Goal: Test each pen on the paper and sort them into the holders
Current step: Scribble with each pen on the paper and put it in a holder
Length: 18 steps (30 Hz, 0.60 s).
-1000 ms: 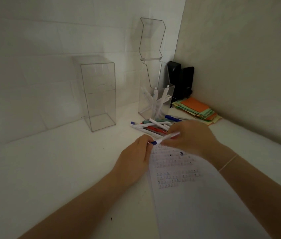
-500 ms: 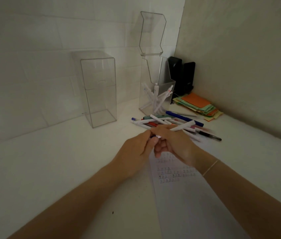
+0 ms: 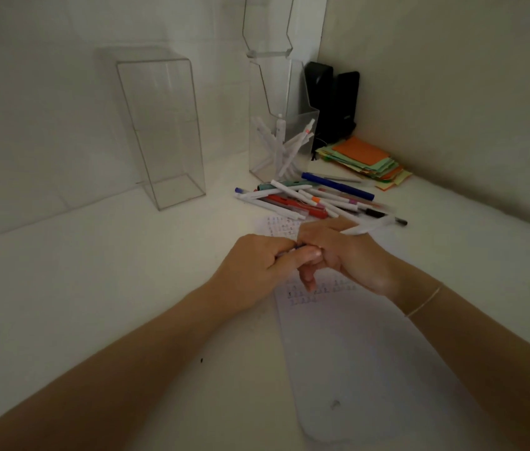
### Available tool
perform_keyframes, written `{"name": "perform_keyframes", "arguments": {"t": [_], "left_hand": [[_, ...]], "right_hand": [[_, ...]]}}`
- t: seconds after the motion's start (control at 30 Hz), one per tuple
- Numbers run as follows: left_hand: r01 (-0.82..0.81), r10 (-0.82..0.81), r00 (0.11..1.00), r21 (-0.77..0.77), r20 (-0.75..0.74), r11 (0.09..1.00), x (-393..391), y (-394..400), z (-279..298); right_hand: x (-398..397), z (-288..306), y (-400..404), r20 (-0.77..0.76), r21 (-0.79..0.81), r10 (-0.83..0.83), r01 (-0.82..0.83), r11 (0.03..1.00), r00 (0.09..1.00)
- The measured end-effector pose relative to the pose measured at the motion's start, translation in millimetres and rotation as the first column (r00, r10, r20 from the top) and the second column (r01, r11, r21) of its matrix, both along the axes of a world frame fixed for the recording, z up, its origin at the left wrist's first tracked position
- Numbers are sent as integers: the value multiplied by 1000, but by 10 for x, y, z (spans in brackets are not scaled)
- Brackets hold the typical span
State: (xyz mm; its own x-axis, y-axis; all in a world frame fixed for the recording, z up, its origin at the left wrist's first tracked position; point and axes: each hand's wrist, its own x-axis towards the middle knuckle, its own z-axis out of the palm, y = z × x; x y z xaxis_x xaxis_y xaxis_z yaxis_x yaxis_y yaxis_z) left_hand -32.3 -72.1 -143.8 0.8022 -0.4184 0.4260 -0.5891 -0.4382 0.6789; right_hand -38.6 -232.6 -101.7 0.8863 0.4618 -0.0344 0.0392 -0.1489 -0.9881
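Observation:
My right hand point(image 3: 348, 255) grips a white pen point(image 3: 359, 230) whose back end sticks out to the right. My left hand point(image 3: 257, 265) pinches the pen's dark front end or cap between thumb and fingers; the tip itself is hidden. Both hands hover over the paper point(image 3: 354, 346), which carries several rows of small test marks. A pile of several loose pens point(image 3: 309, 198) lies just beyond the paper. The left clear holder point(image 3: 162, 131) holds nothing. The right clear holder point(image 3: 281, 141) contains several white pens.
A stack of coloured paper slips point(image 3: 367, 161) lies in the back right corner, with two black objects point(image 3: 332, 102) standing behind it. Walls close off the back and the right side. White tabletop point(image 3: 94, 288) spreads to the left of my arms.
My hands drew back from the pen pile toward me with the white pen. My right hand turned the pen so its back end points right, and my left hand closed on its front end.

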Motion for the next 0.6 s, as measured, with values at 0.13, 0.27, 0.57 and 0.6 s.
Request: {"name": "perform_keyframes", "arguments": {"t": [0.13,0.27,0.57,0.6], "left_hand": [[-40,39,999,80,9,996,5,26,4],[-202,204,979,255,21,946,28,96,4],[-123,56,982,395,178,911,73,85,-136],[-107,35,983,403,183,909,76,87,-144]], "right_hand": [[-29,27,20,109,-31,-93,97,995,990],[-53,-15,-126,-13,112,-423,422,900,906],[-290,-331,-212,100,-41,-652,658,752,751],[-294,-356,-206,150,-60,-670,683,728,727]]}}
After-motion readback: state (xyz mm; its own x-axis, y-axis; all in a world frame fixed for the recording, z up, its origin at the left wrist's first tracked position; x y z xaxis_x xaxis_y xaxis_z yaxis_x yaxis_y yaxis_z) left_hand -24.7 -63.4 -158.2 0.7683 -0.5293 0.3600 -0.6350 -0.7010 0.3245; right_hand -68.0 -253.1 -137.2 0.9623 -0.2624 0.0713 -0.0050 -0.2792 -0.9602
